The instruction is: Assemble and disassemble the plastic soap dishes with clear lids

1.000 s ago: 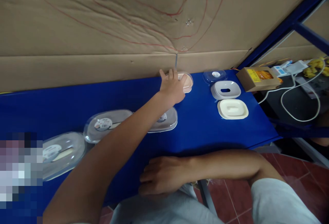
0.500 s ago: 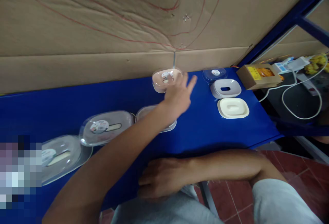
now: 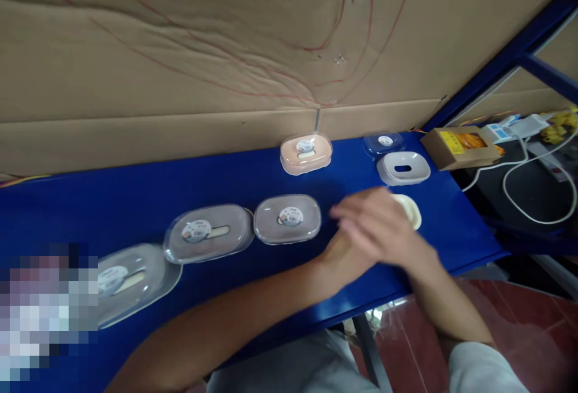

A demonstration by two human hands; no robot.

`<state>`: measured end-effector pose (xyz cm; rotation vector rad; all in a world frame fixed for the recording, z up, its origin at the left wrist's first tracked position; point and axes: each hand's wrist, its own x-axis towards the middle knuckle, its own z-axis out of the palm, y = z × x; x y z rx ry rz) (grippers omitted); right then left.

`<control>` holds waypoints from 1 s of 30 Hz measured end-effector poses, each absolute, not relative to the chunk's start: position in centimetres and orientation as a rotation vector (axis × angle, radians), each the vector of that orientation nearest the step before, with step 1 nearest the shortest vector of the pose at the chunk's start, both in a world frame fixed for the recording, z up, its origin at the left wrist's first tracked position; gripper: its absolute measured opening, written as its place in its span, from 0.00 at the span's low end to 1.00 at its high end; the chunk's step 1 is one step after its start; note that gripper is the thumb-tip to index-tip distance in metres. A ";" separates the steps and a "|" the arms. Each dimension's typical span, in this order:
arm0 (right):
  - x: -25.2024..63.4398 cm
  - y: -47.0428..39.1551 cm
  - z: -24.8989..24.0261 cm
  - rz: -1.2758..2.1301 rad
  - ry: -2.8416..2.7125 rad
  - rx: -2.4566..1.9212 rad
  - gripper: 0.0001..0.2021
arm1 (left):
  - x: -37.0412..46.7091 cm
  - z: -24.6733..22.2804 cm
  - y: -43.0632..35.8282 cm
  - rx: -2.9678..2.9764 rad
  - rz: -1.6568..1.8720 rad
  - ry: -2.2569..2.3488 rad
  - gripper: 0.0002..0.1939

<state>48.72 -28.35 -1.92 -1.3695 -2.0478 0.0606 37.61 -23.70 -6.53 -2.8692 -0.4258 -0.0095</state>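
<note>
My right hand (image 3: 382, 224) lies over my left hand (image 3: 345, 260), fingers stretched out to the left and slightly blurred. It covers the left hand's fingers. The hands partly hide a cream oval piece (image 3: 413, 211) on the table. Just behind that sits a white oval tissue box (image 3: 386, 170) with a dark slot, and beyond it a clear lid (image 3: 383, 145) with a round label. Left of the hands is a grey lidded tissue box (image 3: 266, 219). Farther back stands a peach tissue box (image 3: 306, 165) under a clear lid.
Two more grey boxes, a middle one (image 3: 210, 248) and a left one (image 3: 139, 297), line the blue table (image 3: 217, 182). A cardboard wall (image 3: 180, 122) closes the back. At right are an open-windowed carton (image 3: 460, 147), a white cable (image 3: 533, 221) and a blue frame post (image 3: 492, 62).
My left hand has drawn back from the peach box toward the front right. My right hand has risen from the table's front edge and now overlaps it. The view has shifted slightly.
</note>
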 end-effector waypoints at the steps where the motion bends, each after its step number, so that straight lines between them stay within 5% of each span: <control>1: 52.1 -27.9 -1.7 -0.004 -1.977 -1.480 0.16 | 35.7 -6.7 -23.8 -2.899 -0.061 -0.357 0.34; 9: 67.2 -29.6 -6.0 0.086 -1.589 -2.349 0.42 | 27.2 -9.4 -23.1 -3.209 -0.483 -0.185 0.31; 16: 66.1 -30.8 -6.5 0.197 -1.750 -2.414 0.42 | 27.6 -9.6 -23.3 -3.240 -0.557 -0.248 0.31; 24: 63.3 -28.7 -5.9 0.165 -1.908 -2.094 0.28 | 27.7 -9.8 -21.5 -3.360 -0.574 -0.207 0.29; 30: 62.8 -27.9 -4.6 -0.160 -1.719 -1.998 0.21 | 27.3 -8.2 -18.6 -3.268 -0.563 -0.037 0.26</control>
